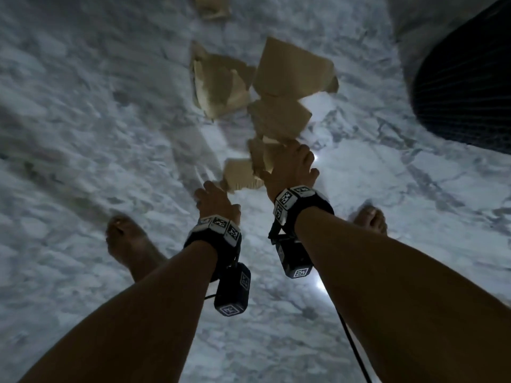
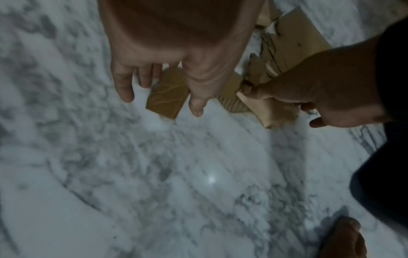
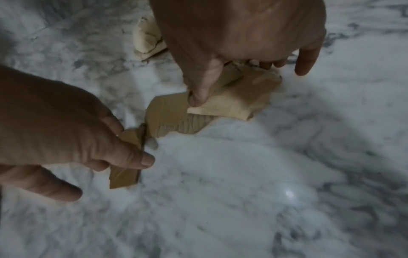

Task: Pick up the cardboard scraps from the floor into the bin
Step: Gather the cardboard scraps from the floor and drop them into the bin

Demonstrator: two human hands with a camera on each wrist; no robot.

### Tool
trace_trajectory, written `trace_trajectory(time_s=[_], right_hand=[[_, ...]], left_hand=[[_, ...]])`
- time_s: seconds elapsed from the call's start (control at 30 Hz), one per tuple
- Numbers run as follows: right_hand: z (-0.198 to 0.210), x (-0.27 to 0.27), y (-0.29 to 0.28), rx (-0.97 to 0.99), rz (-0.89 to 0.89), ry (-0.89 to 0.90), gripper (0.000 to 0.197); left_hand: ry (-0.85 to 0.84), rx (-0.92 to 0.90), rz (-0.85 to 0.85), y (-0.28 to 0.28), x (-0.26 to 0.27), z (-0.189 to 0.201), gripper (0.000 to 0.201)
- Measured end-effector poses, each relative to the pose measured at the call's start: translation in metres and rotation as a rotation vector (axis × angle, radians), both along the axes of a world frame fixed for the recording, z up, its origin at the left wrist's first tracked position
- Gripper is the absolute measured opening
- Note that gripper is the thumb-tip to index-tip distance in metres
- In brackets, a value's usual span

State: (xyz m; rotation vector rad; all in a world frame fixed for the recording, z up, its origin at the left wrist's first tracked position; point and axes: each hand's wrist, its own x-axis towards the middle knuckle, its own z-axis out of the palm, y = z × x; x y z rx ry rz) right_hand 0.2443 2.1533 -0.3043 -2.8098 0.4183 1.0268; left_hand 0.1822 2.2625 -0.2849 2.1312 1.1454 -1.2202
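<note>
Both hands reach down to cardboard scraps (image 1: 279, 120) on the marble floor (image 1: 83, 134). The right hand (image 1: 290, 170) pinches a pale scrap (image 3: 232, 103); the left hand (image 1: 215, 203) pinches a small brown piece (image 3: 125, 167). More scraps lie just beyond, with the dark bin (image 1: 464, 92) well off to the right.

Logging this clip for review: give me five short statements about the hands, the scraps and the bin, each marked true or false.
1. The right hand pinches a cardboard scrap under its thumb. True.
2. The left hand hangs idle, away from the cardboard. False: it holds a small scrap.
3. More cardboard pieces lie on the marble floor beyond the hands. True.
4. Both hands are over the bin. False: the dark bin stands off to the right.
5. The person wears shoes. False: bare feet show.
</note>
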Motion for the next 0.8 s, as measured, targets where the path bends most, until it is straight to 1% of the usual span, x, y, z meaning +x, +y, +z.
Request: trace_trajectory(time_s=[0.07,0.1,0.13,0.2,0.23,0.27,0.33,0.43,0.53,0.6,0.67,0.73,0.8], right_hand=[[-0.004,0.002,-0.001,0.000,0.001,-0.045,0.081],[-0.005,0.005,-0.003,0.010,-0.003,-0.028,0.082],[-0.006,0.008,-0.005,0.022,-0.007,0.003,0.085],[-0.008,0.015,-0.010,0.073,-0.010,0.054,0.087],[-0.008,0.017,-0.011,0.112,-0.004,0.074,0.085],[-0.006,0.020,-0.013,0.152,0.015,0.089,0.082],[-0.001,0.026,-0.014,0.211,0.071,0.092,0.077],[0.009,0.041,-0.016,0.206,0.133,0.044,0.073],[0.013,0.064,-0.017,0.172,0.125,0.005,0.074],[0.011,0.078,-0.015,0.170,0.148,0.017,0.072],[0.006,0.088,-0.011,0.146,0.180,0.046,0.071],[-0.001,0.091,-0.004,0.104,0.179,0.049,0.073],[-0.006,0.091,0.002,0.067,0.147,0.039,0.076]], left_hand=[[-0.027,0.089,-0.072,-0.009,0.000,-0.011,0.072],[-0.038,0.131,-0.113,-0.011,0.001,-0.016,0.067],[-0.044,0.154,-0.111,-0.011,0.002,-0.021,0.063],[-0.027,0.118,-0.019,-0.009,0.004,-0.027,0.058],[-0.027,0.081,0.017,-0.007,0.004,-0.027,0.052],[-0.039,0.052,0.019,-0.006,0.004,-0.025,0.044],[-0.069,0.028,-0.067,-0.004,0.006,-0.014,0.034],[-0.136,0.025,-0.301,0.001,0.015,0.005,0.036],[-0.275,-0.026,-0.497,0.005,0.029,0.005,0.046],[-0.333,-0.070,-0.567,0.006,0.043,-0.002,0.050],[-0.339,-0.093,-0.651,0.002,0.055,-0.010,0.048],[-0.338,-0.057,-0.731,-0.005,0.061,-0.017,0.050],[-0.358,-0.006,-0.727,-0.011,0.063,-0.023,0.054]])
